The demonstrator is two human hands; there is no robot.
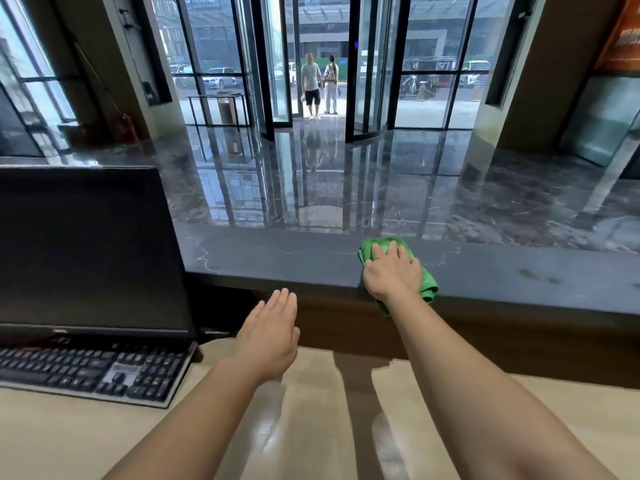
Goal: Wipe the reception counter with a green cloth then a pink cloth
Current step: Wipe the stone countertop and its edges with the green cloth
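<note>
Right hand (393,271) presses green cloth (428,280) on reception counter (277,254); monitor (86,244) logo unreadable

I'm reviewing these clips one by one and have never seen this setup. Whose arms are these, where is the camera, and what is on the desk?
There is no machine here. A person wears one wide-angle camera on the head, looking forward and down, so the two bare arms are their own.

The right hand lies with straight fingers flat on a green cloth, pressing it on the dark stone reception counter. The left hand is flat and holds nothing.

On the lower beige desk stand a dark monitor and a keyboard. No pink cloth is in view.
</note>
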